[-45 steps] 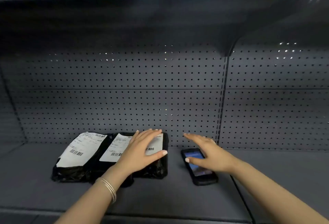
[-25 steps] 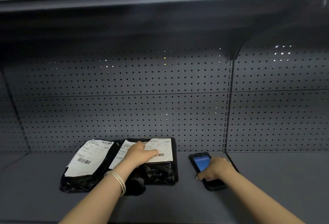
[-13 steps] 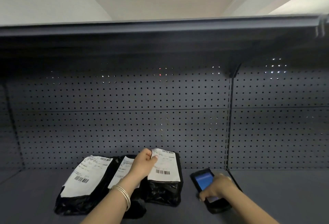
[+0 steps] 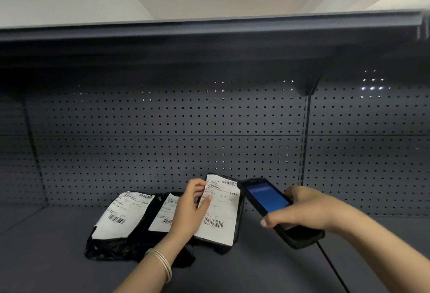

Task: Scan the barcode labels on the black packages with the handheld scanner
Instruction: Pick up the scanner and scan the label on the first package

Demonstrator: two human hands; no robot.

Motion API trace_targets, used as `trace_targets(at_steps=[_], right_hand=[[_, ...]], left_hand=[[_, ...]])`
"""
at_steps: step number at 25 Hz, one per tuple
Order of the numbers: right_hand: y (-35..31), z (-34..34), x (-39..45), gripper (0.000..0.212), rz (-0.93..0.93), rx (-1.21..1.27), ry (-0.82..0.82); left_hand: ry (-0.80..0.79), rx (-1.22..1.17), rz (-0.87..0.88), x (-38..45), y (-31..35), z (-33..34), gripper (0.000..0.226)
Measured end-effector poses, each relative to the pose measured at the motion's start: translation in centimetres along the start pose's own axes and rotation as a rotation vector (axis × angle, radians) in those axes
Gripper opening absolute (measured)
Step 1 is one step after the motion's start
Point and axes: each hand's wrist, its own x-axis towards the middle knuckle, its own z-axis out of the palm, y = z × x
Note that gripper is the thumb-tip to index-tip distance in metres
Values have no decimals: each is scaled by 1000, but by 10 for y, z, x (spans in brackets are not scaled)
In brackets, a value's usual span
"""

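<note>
Where it lay flat, scanner (image 4: 277,209) now aloft.

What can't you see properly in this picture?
Head view only:
- Middle package's label: the left hand covers its right part.
- Label print on the lifted package: too small to read.
- Scanner: the right hand hides its lower screen.
- Both forearms: cut off by the bottom edge.

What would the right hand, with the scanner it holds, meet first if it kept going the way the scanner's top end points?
Probably the tilted-up package held by the left hand; depth is uncertain.
</note>
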Motion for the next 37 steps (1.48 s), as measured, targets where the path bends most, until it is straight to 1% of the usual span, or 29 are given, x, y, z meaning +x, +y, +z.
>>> trace_targets(at_steps=[2,6,10,14,19,26,30,32,34,35,37], right_hand=[[-10,-7,-17,58,-29,-68,-55],[-24,-8,-31,50,-39,-152,-124],[-33,-7,-29,44,-60,-151,-94],[-37,-7,-25,43,-79,-99,-78],[-31,-7,-23,51,-70,-165,-68],[-30,-8,-27,42,-48,-121,-131],[-30,-9,-26,41,-47,-115,-129],[-29,-8,-24,43,-33,-120,-96],[-26,-5,-18,52,-17,-143,-55],[-24,-3,-14,57,-17,-146,-42],[-21,4,-7,59,-24,-104,-31]], left_hand=[[19,49,41,-5,-3,1,29],[94,124,109,-11,-3,4,31],[182,145,166,-6,6,7,31],[186,138,179,-2,8,11,32],[182,128,147,-6,2,15,31],[175,118,136,-5,0,16,31],[176,92,120,-3,2,15,31],[165,50,72,-1,2,15,32],[141,16,-7,4,2,15,33],[123,25,-39,8,2,15,34],[57,88,-78,14,-2,15,39]])
